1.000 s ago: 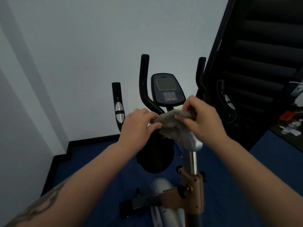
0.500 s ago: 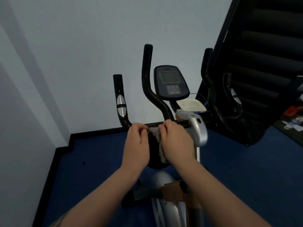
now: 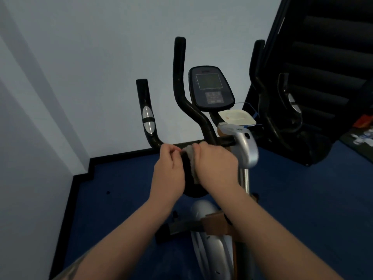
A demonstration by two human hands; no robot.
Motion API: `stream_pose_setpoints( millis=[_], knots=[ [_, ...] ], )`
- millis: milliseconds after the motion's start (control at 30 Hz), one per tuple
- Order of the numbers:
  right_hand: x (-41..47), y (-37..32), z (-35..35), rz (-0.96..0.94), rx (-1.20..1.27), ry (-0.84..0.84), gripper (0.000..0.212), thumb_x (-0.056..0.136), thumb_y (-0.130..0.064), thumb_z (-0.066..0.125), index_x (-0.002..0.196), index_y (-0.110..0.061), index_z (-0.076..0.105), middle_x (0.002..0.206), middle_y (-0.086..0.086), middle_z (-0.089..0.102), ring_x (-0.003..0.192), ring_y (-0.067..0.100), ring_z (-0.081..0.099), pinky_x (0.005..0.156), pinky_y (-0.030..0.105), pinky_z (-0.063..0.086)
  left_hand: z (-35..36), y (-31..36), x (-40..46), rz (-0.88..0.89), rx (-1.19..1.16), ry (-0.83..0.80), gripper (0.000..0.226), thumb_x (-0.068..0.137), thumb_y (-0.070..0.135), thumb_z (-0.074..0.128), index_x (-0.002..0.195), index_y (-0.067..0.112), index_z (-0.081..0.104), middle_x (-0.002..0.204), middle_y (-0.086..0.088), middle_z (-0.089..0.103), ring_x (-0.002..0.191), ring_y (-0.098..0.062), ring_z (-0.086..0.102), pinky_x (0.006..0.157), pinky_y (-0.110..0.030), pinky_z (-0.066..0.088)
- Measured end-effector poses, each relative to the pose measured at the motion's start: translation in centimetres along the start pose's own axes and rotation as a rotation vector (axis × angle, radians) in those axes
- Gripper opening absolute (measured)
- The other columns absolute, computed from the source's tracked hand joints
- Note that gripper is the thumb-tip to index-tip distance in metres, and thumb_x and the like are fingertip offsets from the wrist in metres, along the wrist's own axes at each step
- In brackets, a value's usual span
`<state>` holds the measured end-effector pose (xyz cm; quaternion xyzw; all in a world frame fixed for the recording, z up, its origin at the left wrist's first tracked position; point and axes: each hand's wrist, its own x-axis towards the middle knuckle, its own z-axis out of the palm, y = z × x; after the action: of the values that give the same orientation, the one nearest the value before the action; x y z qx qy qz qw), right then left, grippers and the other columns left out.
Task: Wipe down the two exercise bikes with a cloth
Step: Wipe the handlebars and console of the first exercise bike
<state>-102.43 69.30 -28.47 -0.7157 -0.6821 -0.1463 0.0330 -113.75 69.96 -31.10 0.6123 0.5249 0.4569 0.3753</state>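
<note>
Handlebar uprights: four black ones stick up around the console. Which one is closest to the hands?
The short upright with the silver oval pad, farthest left. Its base curves into the crossbar beside the left hand; the others rise farther right.

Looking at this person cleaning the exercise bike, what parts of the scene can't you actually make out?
Head view only:
- Cloth: mostly hidden between the left hand and right hand.
- Console: screen and buttons too dim and small to read.
- Bike base: covered by the forearms and cut off by the bottom edge.
- Clutter at the right edge: blurred, cropped.
- Second bike: cannot tell where.
</note>
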Motion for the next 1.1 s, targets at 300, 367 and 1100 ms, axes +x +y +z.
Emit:
stream_pose_setpoints(
  millis=[300, 367, 1100],
  knots=[
    [3.5, -0.3, -1.2, -0.101, 0.016, -0.198, 0.025, 0.097, -0.021, 0.040, 0.112, -0.009, 0.056, 0.099, 0.007, 0.061, 0.086, 0.028, 0.060, 0.053, 0.031, 0.029, -0.1, 0.1, 0.0, -0.050, 0.012, -0.002, 0.023, 0.102, 0.027, 0.036, 0.086, 0.018, 0.051, 0.073, 0.000, 0.058, 0.061, -0.009, 0.050, 0.058, -0.035, 0.041],
    [1.2, -0.1, -0.8, -0.129, -0.015, -0.064, 0.019, 0.099, -0.021, 0.041, 0.113, -0.014, 0.051, 0.099, 0.004, 0.060, 0.084, 0.026, 0.061, 0.054, 0.031, 0.033, -0.3, 0.0, 0.1, -0.067, 0.009, -0.020, 0.027, 0.101, 0.028, 0.037, 0.082, 0.016, 0.052, 0.072, -0.001, 0.057, 0.061, -0.009, 0.049, 0.059, -0.035, 0.041],
    [-2.5, 0.1, 1.1, 0.391, 0.649, 0.173, 0.039, 0.101, -0.046, 0.025, 0.092, -0.019, 0.051, 0.085, -0.003, 0.060, 0.080, 0.016, 0.058, 0.071, 0.039, 0.050, -0.3, -0.5, 0.4, -0.047, -0.024, -0.082, 0.036, 0.102, 0.027, 0.037, 0.083, 0.003, 0.056, 0.079, -0.014, 0.061, 0.066, -0.013, 0.051, 0.063, -0.035, 0.042]
  ],
)
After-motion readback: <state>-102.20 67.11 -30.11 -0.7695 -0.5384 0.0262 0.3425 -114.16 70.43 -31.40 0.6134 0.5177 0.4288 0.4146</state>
